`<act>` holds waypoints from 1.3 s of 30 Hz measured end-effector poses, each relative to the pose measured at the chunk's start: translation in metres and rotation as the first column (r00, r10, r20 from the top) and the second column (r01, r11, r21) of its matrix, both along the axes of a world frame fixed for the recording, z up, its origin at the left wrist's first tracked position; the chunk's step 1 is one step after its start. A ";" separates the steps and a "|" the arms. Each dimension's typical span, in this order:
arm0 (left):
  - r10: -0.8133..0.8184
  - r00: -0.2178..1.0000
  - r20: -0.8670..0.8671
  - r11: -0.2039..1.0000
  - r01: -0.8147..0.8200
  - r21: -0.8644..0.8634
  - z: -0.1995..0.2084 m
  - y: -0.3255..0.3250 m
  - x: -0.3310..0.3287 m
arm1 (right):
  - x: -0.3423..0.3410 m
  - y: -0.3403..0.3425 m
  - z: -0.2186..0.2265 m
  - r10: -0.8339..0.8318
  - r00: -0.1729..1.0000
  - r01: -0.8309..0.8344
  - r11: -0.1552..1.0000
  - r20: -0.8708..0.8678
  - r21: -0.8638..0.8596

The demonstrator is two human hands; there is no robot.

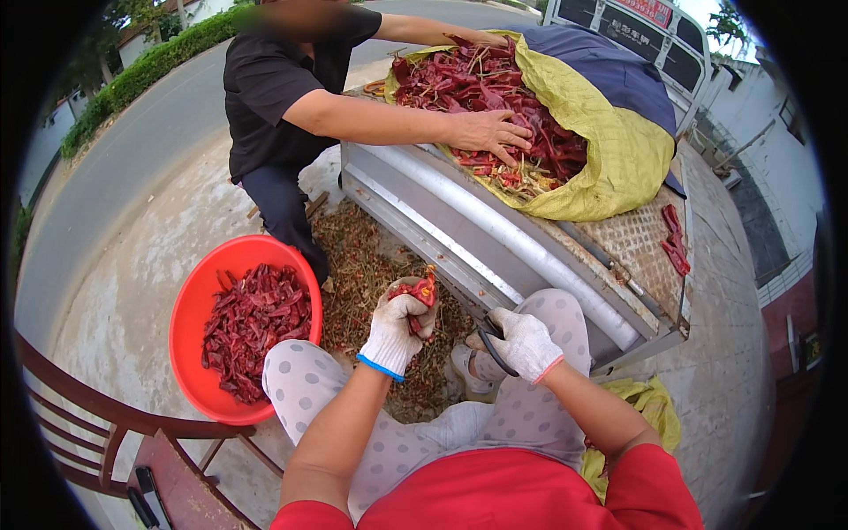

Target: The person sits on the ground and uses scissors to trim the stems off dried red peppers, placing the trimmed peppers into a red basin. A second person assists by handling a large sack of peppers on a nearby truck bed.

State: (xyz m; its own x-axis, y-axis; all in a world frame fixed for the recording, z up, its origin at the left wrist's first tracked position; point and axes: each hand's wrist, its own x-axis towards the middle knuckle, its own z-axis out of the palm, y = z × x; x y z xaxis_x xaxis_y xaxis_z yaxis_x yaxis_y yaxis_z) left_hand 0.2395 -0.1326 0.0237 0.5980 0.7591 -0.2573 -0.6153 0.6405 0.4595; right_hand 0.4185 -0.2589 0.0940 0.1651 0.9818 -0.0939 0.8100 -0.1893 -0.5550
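Note:
My left hand [395,334], in a white knitted glove with a blue cuff, is closed around a red chili pepper [424,289]. The pepper's orange, cut-looking end sticks up above my fingers. In a white glove with a pinkish cuff, my right hand [523,346] grips black-handled scissors [497,353] over my right knee. Their blades are hard to make out. Left of my knees stands an orange-red basin [183,331] holding many dark red dried peppers [256,327]. A large yellow woven sack [609,163], its mouth open toward the left, bulges with dried peppers [468,88].
The sack lies on a metal truck bed [495,247] in front of me. Across it, a person in black [265,88] has both hands at the sack's peppers. Stem scraps [353,265] litter the ground. A wooden chair [115,442] stands at lower left.

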 end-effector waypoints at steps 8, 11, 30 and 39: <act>-0.076 0.970 -0.229 0.995 0.089 0.051 0.012 -0.017 0.012 | 0.024 0.020 -0.002 0.027 0.980 -0.046 0.994 -0.196 -0.097; 0.019 1.000 -0.023 1.000 -0.019 0.018 0.001 -0.001 0.001 | 0.017 0.014 0.015 0.147 0.989 -0.143 0.981 0.020 -0.129; -0.168 0.982 -0.091 0.940 0.132 -0.314 0.005 0.006 -0.021 | 0.190 -0.073 0.076 -0.307 0.656 0.353 0.932 0.689 0.080; 0.616 0.775 -0.141 0.720 -0.626 -0.299 -0.035 0.144 -0.194 | 0.272 -0.092 0.076 -0.337 0.609 0.364 0.923 0.718 0.125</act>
